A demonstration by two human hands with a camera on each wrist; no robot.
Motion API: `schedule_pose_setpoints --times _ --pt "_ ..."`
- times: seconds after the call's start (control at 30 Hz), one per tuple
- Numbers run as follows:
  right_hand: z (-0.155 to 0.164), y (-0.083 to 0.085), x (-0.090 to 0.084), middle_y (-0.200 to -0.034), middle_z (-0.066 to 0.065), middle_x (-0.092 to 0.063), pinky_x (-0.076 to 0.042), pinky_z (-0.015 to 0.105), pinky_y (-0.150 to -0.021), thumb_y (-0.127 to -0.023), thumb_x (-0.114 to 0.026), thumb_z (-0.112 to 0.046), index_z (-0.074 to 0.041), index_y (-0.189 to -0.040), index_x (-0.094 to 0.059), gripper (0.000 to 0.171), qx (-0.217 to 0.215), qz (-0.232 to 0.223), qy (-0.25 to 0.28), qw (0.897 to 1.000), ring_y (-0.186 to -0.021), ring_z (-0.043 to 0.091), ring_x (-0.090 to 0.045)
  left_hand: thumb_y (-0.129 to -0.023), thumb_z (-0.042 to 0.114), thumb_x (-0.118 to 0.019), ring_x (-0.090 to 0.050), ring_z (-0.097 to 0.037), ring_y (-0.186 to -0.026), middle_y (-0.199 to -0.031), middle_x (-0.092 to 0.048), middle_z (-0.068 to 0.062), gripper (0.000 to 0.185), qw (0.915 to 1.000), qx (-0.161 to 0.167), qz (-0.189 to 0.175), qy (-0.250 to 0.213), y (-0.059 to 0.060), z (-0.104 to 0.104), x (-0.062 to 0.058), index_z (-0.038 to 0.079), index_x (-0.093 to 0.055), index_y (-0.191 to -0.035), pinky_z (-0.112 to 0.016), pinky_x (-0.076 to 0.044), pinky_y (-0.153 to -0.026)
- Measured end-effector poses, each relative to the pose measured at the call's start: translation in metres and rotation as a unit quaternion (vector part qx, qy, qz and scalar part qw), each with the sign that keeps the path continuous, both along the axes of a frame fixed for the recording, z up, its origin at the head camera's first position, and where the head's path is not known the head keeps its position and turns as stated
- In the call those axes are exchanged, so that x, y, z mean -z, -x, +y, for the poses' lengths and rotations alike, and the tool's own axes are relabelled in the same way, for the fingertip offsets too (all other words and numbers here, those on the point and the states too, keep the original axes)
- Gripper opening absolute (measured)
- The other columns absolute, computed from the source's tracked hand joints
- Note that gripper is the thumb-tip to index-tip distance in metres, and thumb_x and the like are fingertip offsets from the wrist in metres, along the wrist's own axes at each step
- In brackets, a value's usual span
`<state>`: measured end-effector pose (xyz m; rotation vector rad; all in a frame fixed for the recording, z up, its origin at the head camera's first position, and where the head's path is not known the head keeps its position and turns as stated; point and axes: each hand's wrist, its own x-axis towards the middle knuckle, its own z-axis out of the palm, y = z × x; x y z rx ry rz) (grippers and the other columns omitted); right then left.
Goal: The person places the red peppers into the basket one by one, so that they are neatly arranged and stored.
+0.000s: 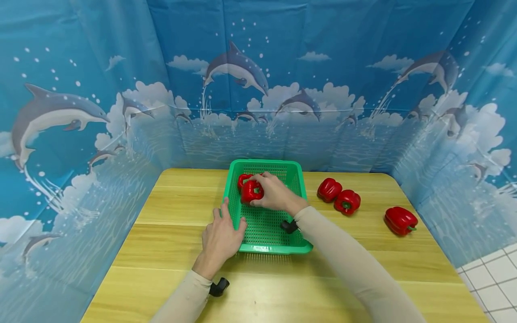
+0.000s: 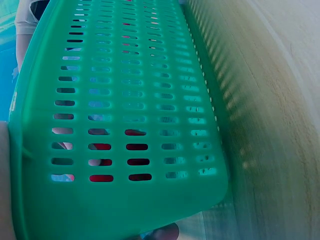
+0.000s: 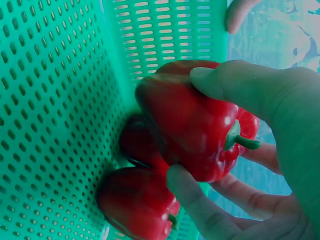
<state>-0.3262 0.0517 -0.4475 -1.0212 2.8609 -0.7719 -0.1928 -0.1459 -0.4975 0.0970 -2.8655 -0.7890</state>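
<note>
A green slotted basket stands on the wooden table. My right hand reaches into its far left corner and grips a red bell pepper. In the right wrist view, thumb and fingers wrap that pepper just above two more peppers lying against the basket wall. My left hand holds the basket's front left rim, thumb inside and fingers along the outside. The left wrist view shows the basket wall close up, with red showing through its slots.
Three more red peppers lie on the table right of the basket: two close together and one farther right. A blue dolphin-print curtain closes in the table at the back and both sides.
</note>
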Motion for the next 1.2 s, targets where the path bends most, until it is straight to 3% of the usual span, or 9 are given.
schedule_pose_setpoints --times 0.27,0.63,0.93,1.2 --pt "-0.008 0.002 0.009 -0.146 0.016 -0.071 -0.067 0.056 -0.104 -0.095 -0.099 -0.035 -0.011 -0.160 -0.066 0.077 0.007 -0.005 -0.031 0.999 -0.131 0.034 -0.070 -0.114 0.054 -0.061 -0.050 -0.025 -0.047 -0.145 -0.063 -0.031 0.093 1.0000 0.001 -0.006 0.003 -0.001 0.001 0.000 0.006 -0.025 -0.185 -0.032 -0.039 -0.041" --pt "-0.017 0.003 0.015 -0.148 0.021 -0.068 -0.067 0.052 -0.107 -0.098 -0.097 -0.034 -0.002 -0.161 -0.060 0.079 0.023 -0.042 -0.045 0.998 -0.134 0.039 -0.070 -0.114 0.053 -0.062 -0.050 -0.025 -0.046 -0.145 -0.063 -0.032 0.092 1.0000 0.001 0.001 0.001 -0.002 0.001 -0.001 0.006 -0.026 -0.185 -0.032 -0.040 -0.042" --pt "-0.022 0.003 0.015 -0.152 0.019 -0.070 -0.064 0.056 -0.114 -0.099 -0.097 -0.032 -0.005 -0.164 -0.061 0.079 0.016 -0.057 -0.031 0.998 -0.147 0.043 -0.063 -0.114 0.053 -0.062 -0.049 -0.024 -0.046 -0.143 -0.064 -0.031 0.093 1.0000 -0.001 0.003 0.001 -0.001 0.001 -0.001 0.006 -0.026 -0.185 -0.031 -0.040 -0.042" --pt "-0.021 0.004 0.015 -0.150 0.021 -0.070 -0.063 0.057 -0.116 -0.099 -0.096 -0.028 -0.007 -0.165 -0.060 0.078 0.008 -0.062 -0.025 0.998 -0.145 0.044 -0.064 -0.114 0.053 -0.063 -0.049 -0.025 -0.046 -0.141 -0.064 -0.030 0.092 1.0000 -0.003 -0.001 0.000 0.001 0.001 0.000 0.006 -0.026 -0.185 -0.032 -0.039 -0.042"
